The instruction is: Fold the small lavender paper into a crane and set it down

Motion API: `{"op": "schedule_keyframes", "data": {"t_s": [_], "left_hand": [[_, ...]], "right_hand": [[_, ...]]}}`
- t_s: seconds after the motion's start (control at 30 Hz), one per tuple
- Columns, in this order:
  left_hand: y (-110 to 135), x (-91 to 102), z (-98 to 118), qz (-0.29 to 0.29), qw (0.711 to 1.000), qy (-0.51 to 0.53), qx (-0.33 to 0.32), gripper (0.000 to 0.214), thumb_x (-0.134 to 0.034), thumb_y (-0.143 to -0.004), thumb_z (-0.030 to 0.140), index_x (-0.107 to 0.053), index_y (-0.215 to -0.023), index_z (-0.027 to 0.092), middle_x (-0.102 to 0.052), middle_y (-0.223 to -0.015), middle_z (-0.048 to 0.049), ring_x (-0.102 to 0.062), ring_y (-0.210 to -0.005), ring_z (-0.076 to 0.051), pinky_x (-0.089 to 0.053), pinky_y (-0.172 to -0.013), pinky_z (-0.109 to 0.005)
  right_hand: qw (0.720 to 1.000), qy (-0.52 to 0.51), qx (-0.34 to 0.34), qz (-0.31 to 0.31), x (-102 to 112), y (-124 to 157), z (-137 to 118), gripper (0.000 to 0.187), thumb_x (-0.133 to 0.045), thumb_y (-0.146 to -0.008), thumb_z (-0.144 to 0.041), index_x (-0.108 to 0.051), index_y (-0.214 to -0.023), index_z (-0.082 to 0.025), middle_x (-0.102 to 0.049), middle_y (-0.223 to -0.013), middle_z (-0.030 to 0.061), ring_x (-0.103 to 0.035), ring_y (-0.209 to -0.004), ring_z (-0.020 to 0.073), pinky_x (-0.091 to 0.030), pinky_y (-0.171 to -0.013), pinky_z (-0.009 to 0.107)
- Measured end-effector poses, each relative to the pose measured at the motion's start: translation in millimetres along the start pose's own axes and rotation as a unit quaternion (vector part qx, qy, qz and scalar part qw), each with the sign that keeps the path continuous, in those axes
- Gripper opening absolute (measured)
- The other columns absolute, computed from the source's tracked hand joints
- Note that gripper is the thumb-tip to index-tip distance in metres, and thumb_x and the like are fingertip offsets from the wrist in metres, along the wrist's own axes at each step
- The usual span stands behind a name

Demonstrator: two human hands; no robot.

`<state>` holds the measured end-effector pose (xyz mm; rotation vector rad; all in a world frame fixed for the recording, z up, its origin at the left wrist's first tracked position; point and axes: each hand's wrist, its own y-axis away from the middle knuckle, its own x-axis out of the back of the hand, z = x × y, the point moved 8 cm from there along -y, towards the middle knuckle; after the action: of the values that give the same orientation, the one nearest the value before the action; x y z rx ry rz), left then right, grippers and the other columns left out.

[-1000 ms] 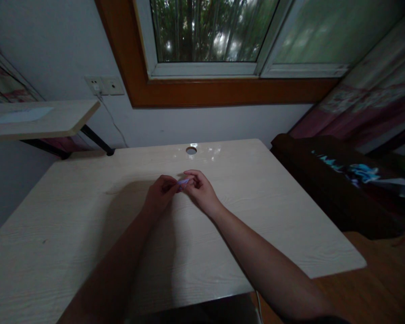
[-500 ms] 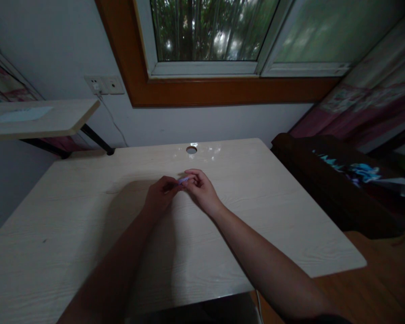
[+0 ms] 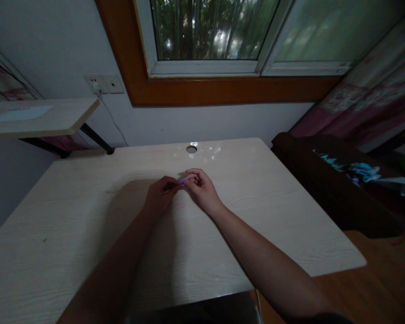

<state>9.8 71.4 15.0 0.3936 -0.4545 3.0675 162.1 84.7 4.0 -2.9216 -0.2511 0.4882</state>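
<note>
Though most of it is hidden by fingers, I can make out a small purple strip [image 3: 183,181] directly between the two hands, above the far half of the desk [image 3: 273,216]. Its visible length runs crosswise, from one hand toward the other, with the right end slanting slightly away from the person. Neither hand is clearly nearer; both meet at it. The left hand [image 3: 160,194] has thumb and fingertips pinched together at the strip's left end. The right hand [image 3: 203,191] pinches it from the other side, its fingers loosely curled and the upper one reaching out past the strip. From where I stand, I can't tell whether strip or fingertips touch the desk. What stands in the way of seeing more is the fingers themselves.

Just beyond the hands, toward the wall, is a round hole [image 3: 191,150] in the desk. A soft shadow spreads to the left of the left hand. Farther left, a raised shelf [image 3: 79,108] carries a paper [image 3: 20,114], and a cord [image 3: 112,116] hangs from the sockets [image 3: 104,84]. Ahead is the window [image 3: 205,31]; off to the right, well apart, are a dark bench [image 3: 300,157] and a curtain [image 3: 367,92].
</note>
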Motion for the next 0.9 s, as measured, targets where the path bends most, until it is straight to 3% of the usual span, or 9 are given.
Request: {"op": "schedule_keyframes", "data": {"t_s": [0.4, 0.63, 0.9], "left_hand": [[0.7, -1.8, -1.5, -0.017, 0.999, -0.01, 0.025, 0.022, -0.075, -0.076, 0.04, -0.065, -0.082, 0.021, -0.071, -0.078, -0.0006, -0.067, -0.072, -0.016, -0.054, -0.072, -0.029], [-0.4, -8.1, -13.5, -0.024, 0.989, 0.128, 0.073, 0.035, -0.079, -0.071, 0.039, -0.054, -0.085, 0.02, -0.069, -0.075, 0.0005, -0.07, -0.074, -0.017, -0.057, -0.074, -0.033], [-3.8, -5.3, -25.1, -0.007, 0.984, 0.157, 0.083, 0.037, -0.083, -0.067, 0.035, -0.056, -0.087, 0.019, -0.069, -0.076, 0.0011, -0.07, -0.073, -0.016, -0.057, -0.074, -0.031]], "right_hand": [[1.0, 0.026, 0.004, 0.012, 2.7, 2.1, -2.4, 0.033, -0.075, -0.077, -0.038, -0.063, -0.104, -0.025, -0.065, -0.087, 0.0001, -0.06, -0.075, 0.013, -0.052, -0.075, 0.03], [1.0, 0.006, 0.004, -0.017, -2.6, 4.2, -3.3, 0.032, -0.073, -0.079, -0.039, -0.062, -0.105, -0.025, -0.066, -0.085, -0.0002, -0.064, -0.071, 0.0142, -0.054, -0.072, 0.032], [0.999, 0.039, 0.014, -0.005, 1.2, 1.4, 2.1, 0.031, -0.071, -0.082, -0.039, -0.062, -0.108, -0.025, -0.068, -0.092, 0.0017, -0.063, -0.076, 0.0143, -0.052, -0.075, 0.032]]}}
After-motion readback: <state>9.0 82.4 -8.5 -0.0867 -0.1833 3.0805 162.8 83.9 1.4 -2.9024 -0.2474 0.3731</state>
